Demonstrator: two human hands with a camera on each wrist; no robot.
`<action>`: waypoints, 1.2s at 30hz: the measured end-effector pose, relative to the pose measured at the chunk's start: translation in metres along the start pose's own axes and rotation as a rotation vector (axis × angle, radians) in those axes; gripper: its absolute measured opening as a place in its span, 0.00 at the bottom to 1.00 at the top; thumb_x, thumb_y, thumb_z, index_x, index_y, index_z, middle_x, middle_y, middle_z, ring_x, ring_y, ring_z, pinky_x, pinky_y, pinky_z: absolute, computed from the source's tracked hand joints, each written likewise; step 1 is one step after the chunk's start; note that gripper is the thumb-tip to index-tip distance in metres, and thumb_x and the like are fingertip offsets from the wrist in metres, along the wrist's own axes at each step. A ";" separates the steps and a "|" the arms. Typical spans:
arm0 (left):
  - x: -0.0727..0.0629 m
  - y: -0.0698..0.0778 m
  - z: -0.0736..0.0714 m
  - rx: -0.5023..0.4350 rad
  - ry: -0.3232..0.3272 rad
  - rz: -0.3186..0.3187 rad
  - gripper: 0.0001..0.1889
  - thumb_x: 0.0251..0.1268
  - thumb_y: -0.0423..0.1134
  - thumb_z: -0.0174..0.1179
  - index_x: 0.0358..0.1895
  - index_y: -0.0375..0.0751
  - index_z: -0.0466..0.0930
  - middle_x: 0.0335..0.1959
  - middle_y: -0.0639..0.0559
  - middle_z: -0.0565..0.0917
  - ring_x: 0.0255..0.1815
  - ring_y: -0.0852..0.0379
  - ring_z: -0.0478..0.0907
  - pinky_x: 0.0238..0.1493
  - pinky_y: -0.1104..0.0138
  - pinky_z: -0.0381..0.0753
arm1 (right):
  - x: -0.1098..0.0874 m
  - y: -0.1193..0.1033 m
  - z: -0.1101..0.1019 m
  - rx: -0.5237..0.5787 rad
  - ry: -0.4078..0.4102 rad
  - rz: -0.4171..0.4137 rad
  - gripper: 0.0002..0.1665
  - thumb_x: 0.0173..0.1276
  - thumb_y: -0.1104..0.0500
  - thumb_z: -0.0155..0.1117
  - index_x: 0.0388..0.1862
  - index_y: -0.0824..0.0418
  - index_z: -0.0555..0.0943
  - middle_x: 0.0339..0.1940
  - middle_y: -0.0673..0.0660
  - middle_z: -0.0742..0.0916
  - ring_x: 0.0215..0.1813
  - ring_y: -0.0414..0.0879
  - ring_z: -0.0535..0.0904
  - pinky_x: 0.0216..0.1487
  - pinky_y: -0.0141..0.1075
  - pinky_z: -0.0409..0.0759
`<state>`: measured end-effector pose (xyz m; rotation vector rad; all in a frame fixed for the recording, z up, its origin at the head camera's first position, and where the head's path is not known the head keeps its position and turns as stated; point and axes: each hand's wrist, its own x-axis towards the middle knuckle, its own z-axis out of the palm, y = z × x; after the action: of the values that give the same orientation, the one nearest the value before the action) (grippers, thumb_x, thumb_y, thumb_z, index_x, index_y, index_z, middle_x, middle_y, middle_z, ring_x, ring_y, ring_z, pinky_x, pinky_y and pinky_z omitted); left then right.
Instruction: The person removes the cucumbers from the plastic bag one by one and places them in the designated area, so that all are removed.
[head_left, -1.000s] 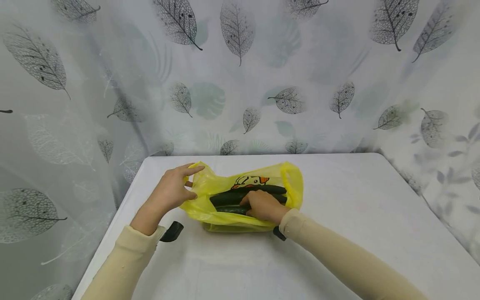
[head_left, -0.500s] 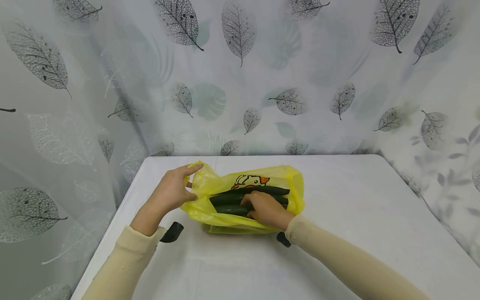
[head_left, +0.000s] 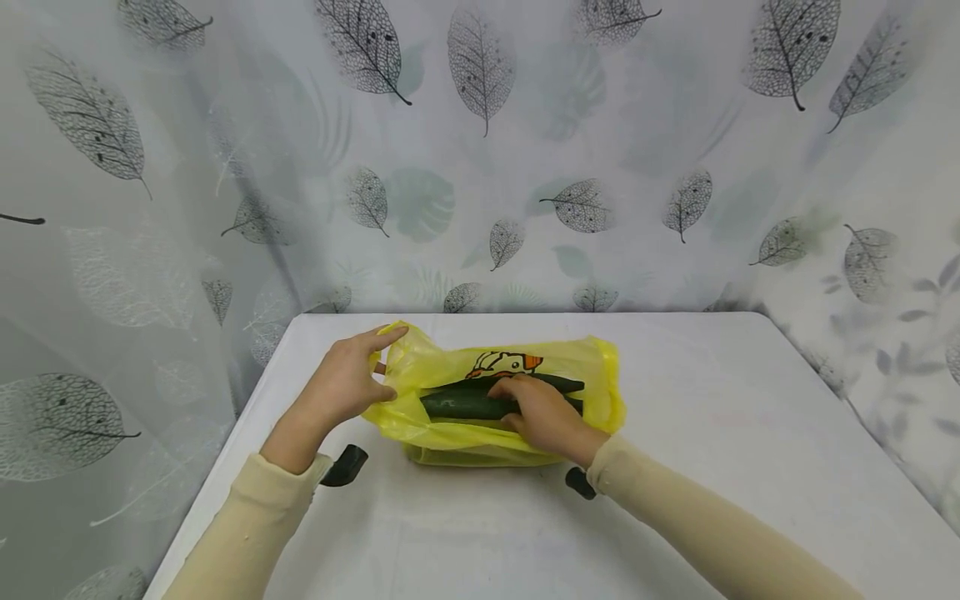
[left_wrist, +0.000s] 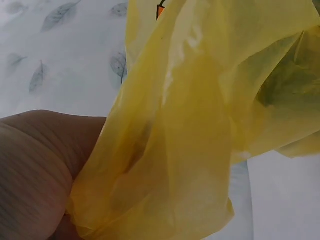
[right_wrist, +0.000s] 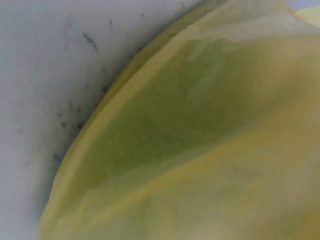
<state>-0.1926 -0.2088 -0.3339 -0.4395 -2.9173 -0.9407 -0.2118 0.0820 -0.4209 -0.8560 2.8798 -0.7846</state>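
Observation:
A thin yellow plastic bag [head_left: 442,437] with a cartoon duck print lies on the white table, its mouth facing up. Inside it are long dark green cucumbers [head_left: 461,406]. My left hand [head_left: 341,375] pinches the bag's left rim between thumb and fingers; in the left wrist view that hand [left_wrist: 40,170] is partly behind the yellow film [left_wrist: 185,130]. My right hand [head_left: 551,417] reaches into the bag, with its fingers bent over a cucumber and the thumb on the near side. Only the bag's film [right_wrist: 210,115] shows in the right wrist view, hiding the right hand there.
A white table [head_left: 720,450] extends around the bag. Behind and beside it hangs a leaf-patterned curtain [head_left: 480,175]. Small black wrist devices [head_left: 345,465] stick out below both sleeves.
My right hand has shifted slightly right inside the bag, and the bag's right end has spread right. The nearest cucumber has dropped from sight behind the front film. My left hand stays put.

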 end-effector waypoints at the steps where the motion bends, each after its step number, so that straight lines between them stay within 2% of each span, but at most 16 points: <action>1: 0.000 0.000 0.000 0.000 0.002 -0.002 0.47 0.44 0.23 0.74 0.74 0.43 0.70 0.73 0.41 0.70 0.47 0.46 0.85 0.34 0.63 0.81 | 0.000 0.000 -0.002 0.012 0.010 0.003 0.21 0.67 0.64 0.71 0.58 0.55 0.82 0.55 0.50 0.86 0.57 0.48 0.81 0.60 0.44 0.77; 7: 0.000 0.001 -0.002 -0.011 0.010 -0.015 0.47 0.45 0.23 0.74 0.75 0.44 0.69 0.73 0.40 0.69 0.48 0.45 0.86 0.34 0.63 0.82 | -0.005 0.000 -0.015 0.115 0.055 0.032 0.22 0.69 0.61 0.70 0.61 0.55 0.81 0.57 0.51 0.85 0.59 0.48 0.80 0.61 0.46 0.76; 12: 0.000 0.003 -0.003 -0.015 0.019 -0.034 0.47 0.47 0.24 0.73 0.76 0.45 0.68 0.73 0.38 0.70 0.47 0.45 0.86 0.34 0.62 0.83 | -0.010 -0.002 -0.026 0.239 0.076 -0.021 0.22 0.69 0.61 0.70 0.62 0.56 0.80 0.56 0.50 0.84 0.58 0.48 0.79 0.60 0.47 0.77; 16: 0.001 0.004 -0.003 -0.020 0.025 -0.042 0.46 0.48 0.25 0.74 0.76 0.45 0.68 0.72 0.38 0.70 0.47 0.45 0.86 0.35 0.61 0.84 | -0.016 -0.007 -0.039 0.383 0.072 -0.064 0.24 0.69 0.63 0.69 0.64 0.58 0.79 0.58 0.53 0.83 0.58 0.50 0.78 0.58 0.47 0.78; 21: 0.001 0.005 -0.002 -0.024 0.020 -0.051 0.46 0.49 0.24 0.74 0.76 0.45 0.67 0.73 0.38 0.69 0.48 0.45 0.86 0.36 0.61 0.84 | -0.021 -0.017 -0.058 0.577 0.080 -0.070 0.28 0.69 0.62 0.70 0.67 0.60 0.78 0.61 0.57 0.83 0.60 0.53 0.79 0.58 0.46 0.80; 29: 0.000 0.005 -0.001 -0.027 0.014 -0.060 0.47 0.48 0.24 0.74 0.76 0.44 0.67 0.73 0.37 0.69 0.47 0.44 0.86 0.37 0.61 0.85 | -0.027 -0.029 -0.091 0.815 0.152 -0.078 0.31 0.68 0.64 0.70 0.70 0.61 0.77 0.56 0.58 0.85 0.59 0.52 0.81 0.54 0.44 0.82; 32: 0.001 0.005 -0.001 -0.026 0.014 -0.061 0.47 0.48 0.24 0.74 0.76 0.44 0.67 0.73 0.37 0.69 0.47 0.44 0.86 0.37 0.60 0.85 | -0.031 -0.035 -0.107 0.954 0.176 -0.078 0.30 0.69 0.66 0.68 0.70 0.61 0.76 0.57 0.59 0.85 0.60 0.53 0.80 0.57 0.44 0.81; 36: 0.001 0.006 0.000 -0.030 0.009 -0.064 0.47 0.48 0.24 0.74 0.76 0.45 0.67 0.73 0.37 0.69 0.47 0.44 0.86 0.37 0.60 0.85 | -0.036 -0.039 -0.128 1.131 0.228 -0.117 0.29 0.72 0.70 0.62 0.70 0.58 0.76 0.60 0.58 0.82 0.61 0.53 0.78 0.61 0.43 0.78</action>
<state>-0.1918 -0.2041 -0.3304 -0.3434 -2.9291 -0.9921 -0.1841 0.1311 -0.2940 -0.7460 1.9117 -2.2478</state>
